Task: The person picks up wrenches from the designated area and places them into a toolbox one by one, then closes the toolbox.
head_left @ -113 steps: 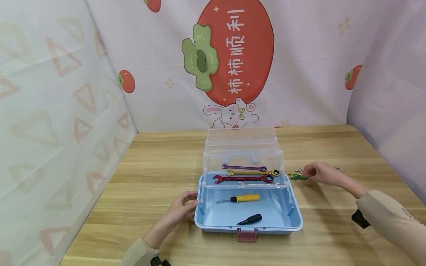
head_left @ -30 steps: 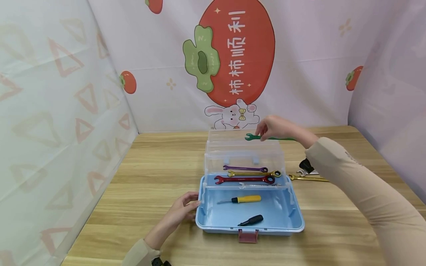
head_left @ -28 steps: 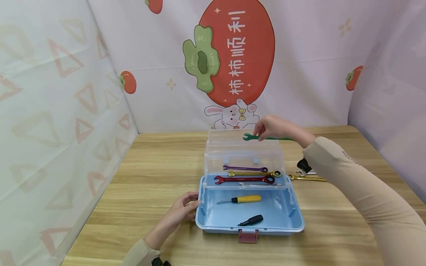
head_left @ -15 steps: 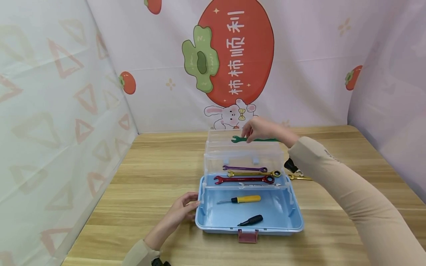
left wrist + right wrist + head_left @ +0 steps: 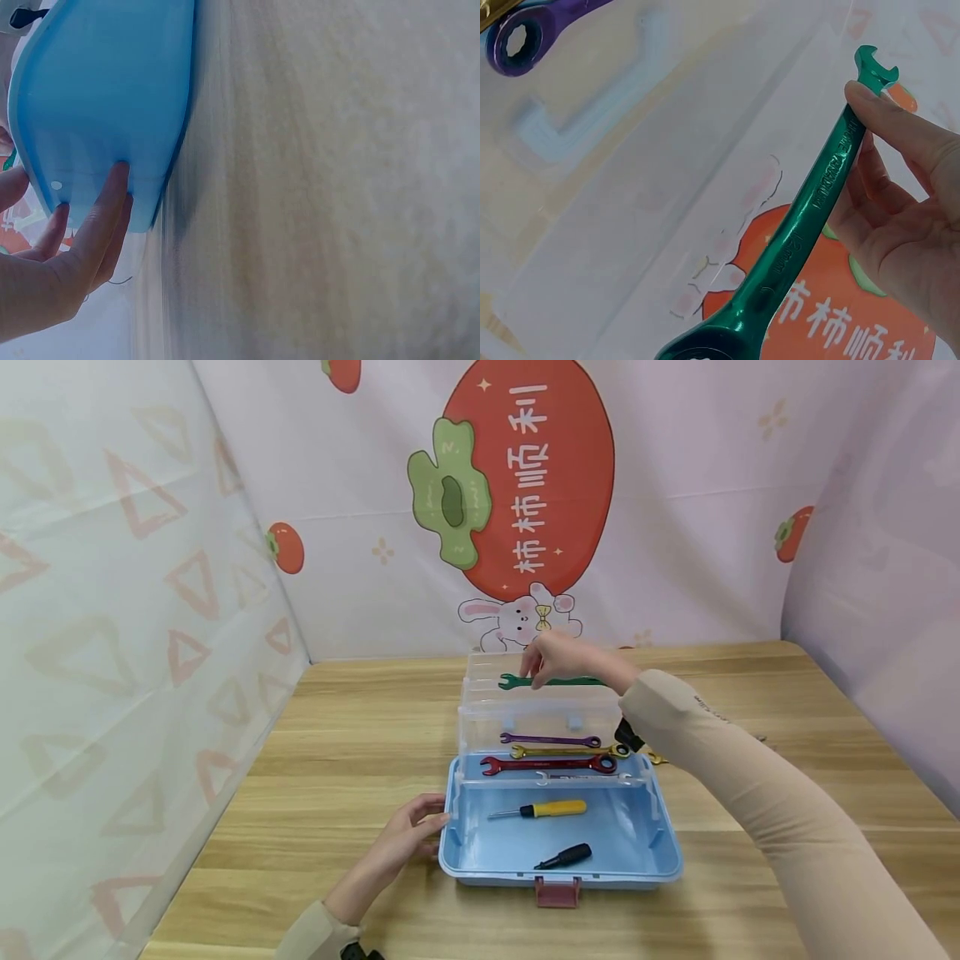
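Printed cloths (image 5: 675, 527) surround a wooden table (image 5: 352, 727). The right hand (image 5: 555, 658), reaching far forward, pinches a green wrench (image 5: 806, 214) over the clear trays (image 5: 480, 695) of a blue toolbox (image 5: 487, 847). The left hand (image 5: 408, 828) holds nothing; its fingers, nearly straight, rest against the toolbox's outer wall.

Toolbox (image 5: 626, 842): one, one maroon latch (image 5: 557, 894). Hands: two, left hand (image 5: 411, 828) and right hand (image 5: 561, 657). Wrenches in the clear tray (image 5: 487, 783): four by my count, one purple wrench (image 5: 551, 740), one gold wrench (image 5: 562, 751), one red wrench (image 5: 551, 764), one silver wrench (image 5: 581, 777). Held: one green wrench (image 5: 810, 210). On the table (image 5: 360, 752): one gold wrench end (image 5: 657, 759) and one silver tip (image 5: 761, 737) showing, sleeve (image 5: 780, 822) in the way, can't total those from here. Screwdrivers: two, one yellow screwdriver (image 5: 553, 808), one black screwdriver (image 5: 567, 856). Printed rabbit (image 5: 517, 617): one. Big persimmon (image 5: 573, 477): one.
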A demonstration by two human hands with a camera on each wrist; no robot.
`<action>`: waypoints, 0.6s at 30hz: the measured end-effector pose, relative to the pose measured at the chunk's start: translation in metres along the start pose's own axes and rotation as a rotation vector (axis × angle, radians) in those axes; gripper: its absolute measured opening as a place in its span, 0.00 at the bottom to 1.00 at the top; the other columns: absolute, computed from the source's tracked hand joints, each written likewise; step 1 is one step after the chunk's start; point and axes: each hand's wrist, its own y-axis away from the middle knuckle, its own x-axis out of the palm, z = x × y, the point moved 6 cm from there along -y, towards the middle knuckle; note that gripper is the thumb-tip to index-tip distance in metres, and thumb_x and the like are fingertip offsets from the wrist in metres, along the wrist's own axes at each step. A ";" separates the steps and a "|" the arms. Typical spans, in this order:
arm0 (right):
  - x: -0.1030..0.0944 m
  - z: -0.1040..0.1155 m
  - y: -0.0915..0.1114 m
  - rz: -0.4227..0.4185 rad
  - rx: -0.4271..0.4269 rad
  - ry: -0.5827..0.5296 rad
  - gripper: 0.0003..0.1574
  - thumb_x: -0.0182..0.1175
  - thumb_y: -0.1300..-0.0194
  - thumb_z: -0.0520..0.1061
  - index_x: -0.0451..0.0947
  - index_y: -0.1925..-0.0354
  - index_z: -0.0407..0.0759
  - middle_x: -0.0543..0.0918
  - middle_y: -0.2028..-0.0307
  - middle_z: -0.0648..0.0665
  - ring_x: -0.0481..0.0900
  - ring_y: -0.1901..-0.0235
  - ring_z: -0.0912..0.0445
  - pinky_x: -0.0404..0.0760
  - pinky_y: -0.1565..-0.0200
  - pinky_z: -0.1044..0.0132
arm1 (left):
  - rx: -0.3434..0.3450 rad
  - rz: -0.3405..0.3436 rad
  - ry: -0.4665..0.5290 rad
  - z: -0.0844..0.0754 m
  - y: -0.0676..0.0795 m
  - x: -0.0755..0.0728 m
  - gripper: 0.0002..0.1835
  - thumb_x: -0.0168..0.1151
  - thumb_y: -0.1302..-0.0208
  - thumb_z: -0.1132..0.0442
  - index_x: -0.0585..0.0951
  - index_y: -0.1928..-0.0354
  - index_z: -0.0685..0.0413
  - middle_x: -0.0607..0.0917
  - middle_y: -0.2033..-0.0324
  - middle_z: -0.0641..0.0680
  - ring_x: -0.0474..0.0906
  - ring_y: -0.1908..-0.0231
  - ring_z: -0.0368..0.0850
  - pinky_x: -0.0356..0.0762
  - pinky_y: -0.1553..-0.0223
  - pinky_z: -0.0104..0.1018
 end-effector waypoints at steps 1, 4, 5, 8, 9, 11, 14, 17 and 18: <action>0.002 0.001 -0.001 0.006 0.000 -0.006 0.08 0.64 0.51 0.34 0.82 0.67 0.37 0.81 0.72 0.44 0.74 0.72 0.53 0.78 0.67 0.67 | -0.002 0.001 0.000 0.000 0.000 0.000 0.28 0.57 0.41 0.55 0.64 0.44 0.66 0.69 0.47 0.65 0.73 0.58 0.46 0.78 0.64 0.40; 0.007 0.002 -0.004 0.028 0.007 -0.018 0.07 0.64 0.50 0.34 0.82 0.68 0.37 0.81 0.72 0.44 0.73 0.72 0.53 0.78 0.67 0.67 | -0.003 0.006 -0.007 0.001 0.000 -0.001 0.29 0.57 0.41 0.53 0.64 0.44 0.66 0.69 0.47 0.65 0.73 0.58 0.46 0.78 0.64 0.40; 0.008 0.002 -0.005 0.035 0.005 -0.023 0.07 0.64 0.51 0.33 0.82 0.68 0.37 0.81 0.72 0.44 0.73 0.72 0.53 0.78 0.67 0.67 | -0.001 0.009 -0.011 0.001 0.000 0.000 0.30 0.57 0.41 0.53 0.64 0.44 0.66 0.69 0.47 0.65 0.73 0.58 0.46 0.78 0.64 0.40; 0.012 0.004 -0.006 0.047 -0.004 -0.022 0.07 0.64 0.51 0.33 0.82 0.68 0.37 0.81 0.73 0.44 0.73 0.72 0.53 0.78 0.67 0.67 | 0.000 0.009 -0.013 0.000 0.000 0.000 0.29 0.57 0.41 0.53 0.64 0.44 0.66 0.69 0.47 0.65 0.73 0.59 0.46 0.78 0.64 0.40; 0.014 0.004 -0.007 0.050 -0.008 -0.020 0.07 0.64 0.51 0.33 0.82 0.68 0.37 0.81 0.73 0.44 0.73 0.73 0.54 0.78 0.67 0.67 | 0.000 0.009 -0.014 0.000 0.000 0.000 0.29 0.57 0.41 0.54 0.64 0.44 0.66 0.69 0.47 0.65 0.73 0.59 0.46 0.78 0.65 0.40; 0.016 0.006 -0.007 0.055 -0.018 -0.020 0.07 0.64 0.51 0.33 0.82 0.69 0.36 0.81 0.73 0.43 0.74 0.73 0.54 0.78 0.67 0.67 | 0.000 0.006 -0.006 0.000 -0.001 0.000 0.28 0.56 0.41 0.55 0.64 0.44 0.66 0.69 0.47 0.65 0.73 0.59 0.45 0.78 0.65 0.39; 0.018 0.007 -0.008 0.063 -0.024 -0.035 0.07 0.64 0.51 0.32 0.81 0.69 0.35 0.82 0.72 0.43 0.74 0.72 0.54 0.78 0.67 0.67 | 0.000 0.003 0.002 -0.001 0.000 0.001 0.28 0.56 0.40 0.56 0.64 0.44 0.66 0.69 0.47 0.65 0.73 0.60 0.45 0.78 0.66 0.39; 0.021 0.008 -0.009 0.080 -0.026 -0.069 0.07 0.64 0.51 0.33 0.81 0.68 0.35 0.82 0.71 0.42 0.75 0.71 0.54 0.78 0.66 0.67 | 0.003 0.004 -0.003 -0.001 0.001 0.001 0.28 0.55 0.40 0.56 0.64 0.43 0.67 0.69 0.47 0.65 0.73 0.59 0.45 0.78 0.66 0.40; 0.022 0.007 -0.009 0.087 -0.026 -0.080 0.08 0.64 0.51 0.33 0.81 0.68 0.35 0.82 0.70 0.42 0.76 0.71 0.54 0.79 0.66 0.67 | 0.002 0.002 -0.006 -0.001 0.001 0.001 0.28 0.55 0.40 0.56 0.64 0.43 0.67 0.69 0.47 0.65 0.73 0.59 0.45 0.78 0.66 0.41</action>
